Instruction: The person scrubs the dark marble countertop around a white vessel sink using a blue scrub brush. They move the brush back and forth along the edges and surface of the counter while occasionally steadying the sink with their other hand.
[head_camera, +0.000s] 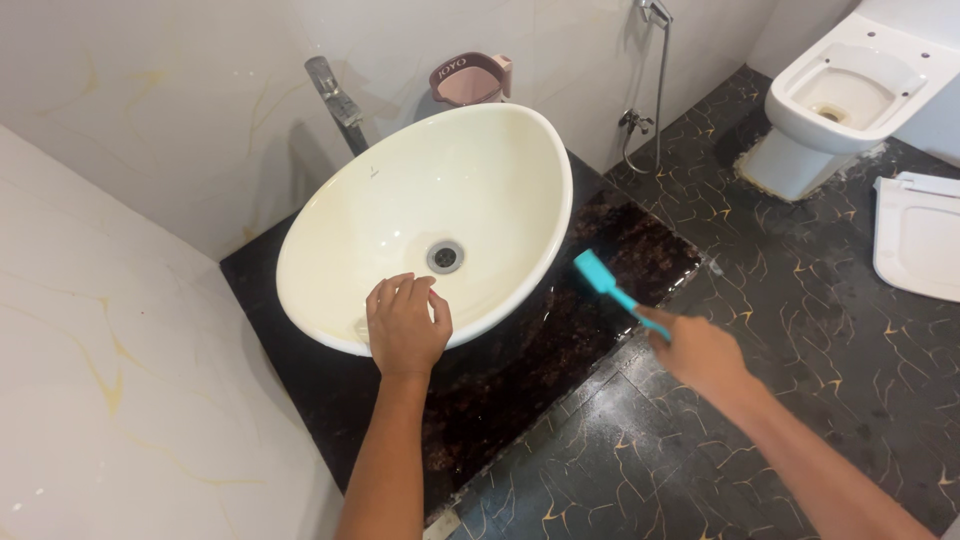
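- The dark stone counter (520, 370) looks wet and glossy under the basin (420, 215), and the wet seems to reach the patterned floor (800, 300) too. You could slip, in my judgement, if you lean further over.
- The oval cream basin sits on top of the counter (not sunk into it). Your left hand (405, 325) rests spread on its near rim, holding nothing. Press hard there and the bowl might shift.
- Your right hand (700, 350) is closed around the handle of a teal brush (605, 282). Its head is by the basin's right outer wall, above the counter; whether it touches, I cannot tell. A fast stroke could flick water out.
- Around you: a toilet (850, 100) at upper right with its loose seat (915, 235) on the floor, a spray hose (660, 80) on the wall, and a pink jug (470, 80) and tap (335, 100) behind the basin.
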